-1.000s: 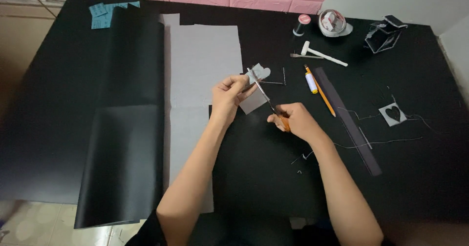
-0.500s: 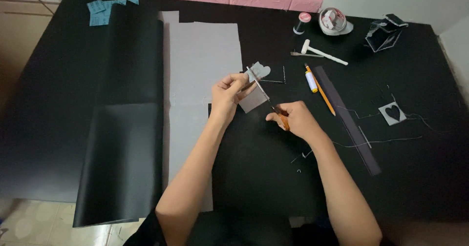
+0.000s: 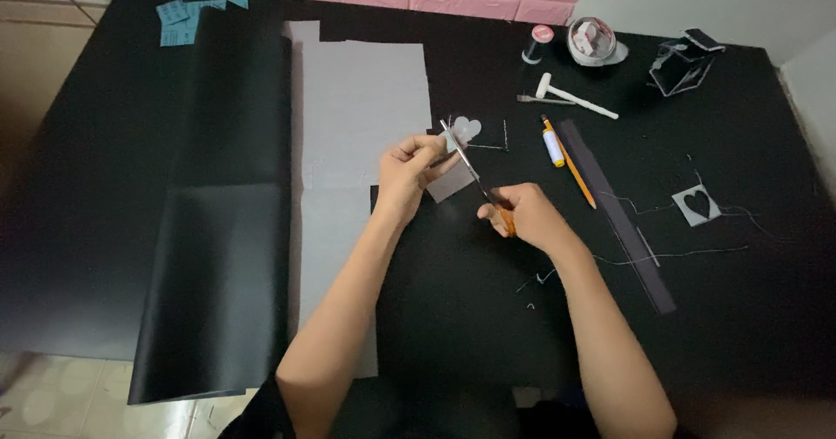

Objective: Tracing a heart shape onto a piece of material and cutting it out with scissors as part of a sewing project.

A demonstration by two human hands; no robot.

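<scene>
My left hand [image 3: 409, 171] pinches a small grey piece of material [image 3: 449, 178] with a heart-shaped top [image 3: 467, 129], holding it just above the black table [image 3: 740, 317]. My right hand [image 3: 525, 215] grips orange-handled scissors [image 3: 475, 178]; their blades point up and to the left, lying across the grey piece next to my left fingertips. Both hands hover over the middle of the table, close together.
A large grey sheet [image 3: 361, 108] and a folded black sheet [image 3: 222, 230] lie to the left. To the right lie an orange pencil [image 3: 575, 165], a white tube [image 3: 553, 146], a dark strip [image 3: 618, 217], a white mallet [image 3: 575, 97], a grey scrap with a heart cutout [image 3: 697, 204] and loose threads.
The scissors and the grey piece have shifted slightly in my hands. Both hands stay in about the same place.
</scene>
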